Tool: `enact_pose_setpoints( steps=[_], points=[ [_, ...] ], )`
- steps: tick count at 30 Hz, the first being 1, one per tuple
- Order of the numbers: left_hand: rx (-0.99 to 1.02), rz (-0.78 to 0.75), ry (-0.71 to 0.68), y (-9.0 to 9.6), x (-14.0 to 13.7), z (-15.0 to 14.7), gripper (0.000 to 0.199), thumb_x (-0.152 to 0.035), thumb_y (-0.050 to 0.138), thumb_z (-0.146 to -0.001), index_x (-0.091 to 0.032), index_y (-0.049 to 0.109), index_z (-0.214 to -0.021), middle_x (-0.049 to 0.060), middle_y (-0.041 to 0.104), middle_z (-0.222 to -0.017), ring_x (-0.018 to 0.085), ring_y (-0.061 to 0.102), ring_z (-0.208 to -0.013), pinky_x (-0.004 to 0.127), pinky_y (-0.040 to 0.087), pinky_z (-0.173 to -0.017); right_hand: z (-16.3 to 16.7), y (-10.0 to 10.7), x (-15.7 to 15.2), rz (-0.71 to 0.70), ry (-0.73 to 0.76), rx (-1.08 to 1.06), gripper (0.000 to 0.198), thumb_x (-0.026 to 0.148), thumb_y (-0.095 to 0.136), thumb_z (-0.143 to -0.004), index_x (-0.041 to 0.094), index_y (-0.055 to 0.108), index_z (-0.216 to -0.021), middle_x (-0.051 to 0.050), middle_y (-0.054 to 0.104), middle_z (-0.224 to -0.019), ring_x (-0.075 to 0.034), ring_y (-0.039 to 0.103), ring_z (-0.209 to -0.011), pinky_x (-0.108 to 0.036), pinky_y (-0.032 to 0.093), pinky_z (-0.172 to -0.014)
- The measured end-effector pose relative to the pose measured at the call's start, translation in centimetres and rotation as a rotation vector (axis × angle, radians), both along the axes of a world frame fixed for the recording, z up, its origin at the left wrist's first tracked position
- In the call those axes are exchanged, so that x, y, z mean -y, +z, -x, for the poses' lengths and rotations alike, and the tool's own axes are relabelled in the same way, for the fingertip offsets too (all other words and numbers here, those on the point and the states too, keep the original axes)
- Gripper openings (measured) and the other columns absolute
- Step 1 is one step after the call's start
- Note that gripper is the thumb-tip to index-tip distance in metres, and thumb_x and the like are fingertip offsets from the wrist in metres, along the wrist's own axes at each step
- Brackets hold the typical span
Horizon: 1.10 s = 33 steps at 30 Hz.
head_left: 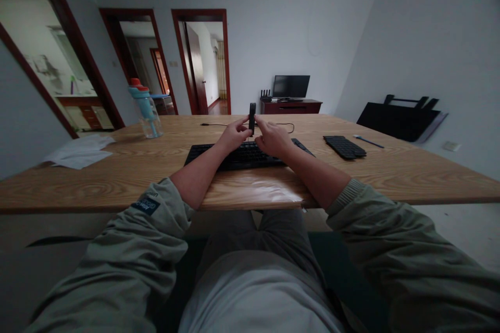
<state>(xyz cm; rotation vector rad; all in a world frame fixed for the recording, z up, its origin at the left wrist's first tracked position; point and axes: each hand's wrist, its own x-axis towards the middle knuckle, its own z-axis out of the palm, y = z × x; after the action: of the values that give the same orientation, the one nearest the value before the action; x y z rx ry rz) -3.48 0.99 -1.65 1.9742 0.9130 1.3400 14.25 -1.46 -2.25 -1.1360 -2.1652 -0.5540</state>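
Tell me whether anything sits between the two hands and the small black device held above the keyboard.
Nothing visible does. The left hand and right hand both already touch the small black device, held upright between their fingertips above the keyboard.

A water bottle (145,108) and white papers (80,151) sit left on the bench (410,171); a small black keypad (344,146) lies right.

Your table (390,169) is pale wood with visible grain, its front edge glossy under clear film. The keyboard (238,156) and the small device (252,114) you hold upright are matt black plastic. Your sleeves (156,218) are soft olive cloth. The bottle (146,112) is translucent blue plastic; white paper (80,151) lies matt.
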Motion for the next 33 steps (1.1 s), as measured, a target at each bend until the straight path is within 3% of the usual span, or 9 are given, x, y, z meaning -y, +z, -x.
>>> enact_pose_setpoints(
  steps=[4,10,15,18,24,29,33],
  points=[
    [-0.010,0.005,-0.005,0.1,0.1,-0.1,0.064,-0.019,0.064,-0.078,-0.010,0.054,-0.140,-0.005,0.057,-0.063,0.010,0.049,-0.055,0.023,0.037,-0.055,0.2,-0.2,-0.3,0.035,0.027,-0.098,0.063,0.023,0.046,-0.088,0.009,0.041,-0.149,-0.021,0.065,-0.127,-0.033,0.064,-0.106,-0.046,0.049,-0.090],
    [-0.062,-0.014,-0.007,-0.4,0.1,-0.5,0.064,-0.015,0.068,-0.073,-0.012,0.050,-0.135,-0.006,0.058,-0.065,0.010,0.052,-0.058,0.021,0.037,-0.055,0.5,-0.5,-1.7,0.239,0.274,-0.711,0.039,0.033,0.053,-0.087,0.018,0.054,-0.123,-0.011,0.073,-0.104,-0.021,0.068,-0.077,-0.034,0.052,-0.071],
    [-0.137,-0.018,0.014,-0.4,0.3,-0.6,0.037,-0.017,0.067,-0.070,-0.014,0.060,-0.107,-0.003,0.060,-0.071,0.012,0.054,-0.062,0.023,0.038,-0.058,0.7,0.2,-1.7,0.341,0.389,-0.974,0.035,0.033,0.060,-0.076,0.018,0.053,-0.106,-0.003,0.070,-0.077,-0.016,0.062,-0.064,-0.026,0.046,-0.057],
    [-0.167,-0.060,-0.003,-0.2,0.3,-0.5,0.021,-0.021,0.064,-0.071,-0.013,0.063,-0.091,0.001,0.063,-0.078,0.013,0.054,-0.067,0.026,0.040,-0.063,0.7,0.6,-1.4,0.367,0.398,-1.002,0.033,0.028,0.058,-0.073,0.017,0.055,-0.104,0.001,0.065,-0.070,-0.013,0.057,-0.059,-0.024,0.043,-0.055],
    [-0.219,-0.065,-0.071,0.1,0.5,-0.4,0.019,-0.027,0.060,-0.071,-0.014,0.067,-0.082,0.001,0.064,-0.077,0.015,0.054,-0.070,0.029,0.040,-0.068,0.4,0.6,-1.5,0.424,0.392,-0.949,0.030,0.028,0.054,-0.072,0.017,0.057,-0.100,0.002,0.061,-0.068,-0.011,0.050,-0.056,-0.024,0.040,-0.053],
    [-0.303,-0.107,-0.009,0.2,0.9,-0.3,0.018,-0.028,0.060,-0.070,-0.014,0.067,-0.078,-0.001,0.059,-0.069,0.014,0.049,-0.064,0.028,0.036,-0.062,0.3,0.0,-2.4,0.301,0.369,-0.865,0.019,0.024,0.053,-0.068,0.020,0.052,-0.087,-0.002,0.062,-0.078,-0.015,0.056,-0.070,-0.027,0.044,-0.062],
    [-0.316,-0.110,0.005,0.3,0.9,-0.1,0.022,-0.028,0.059,-0.072,-0.013,0.069,-0.082,-0.001,0.061,-0.070,0.014,0.050,-0.063,0.028,0.036,-0.061,-0.2,-0.4,-3.0,0.244,0.311,-0.788,0.022,0.024,0.055,-0.071,0.020,0.055,-0.092,-0.003,0.065,-0.086,-0.018,0.060,-0.078,-0.028,0.046,-0.066]
  ],
)
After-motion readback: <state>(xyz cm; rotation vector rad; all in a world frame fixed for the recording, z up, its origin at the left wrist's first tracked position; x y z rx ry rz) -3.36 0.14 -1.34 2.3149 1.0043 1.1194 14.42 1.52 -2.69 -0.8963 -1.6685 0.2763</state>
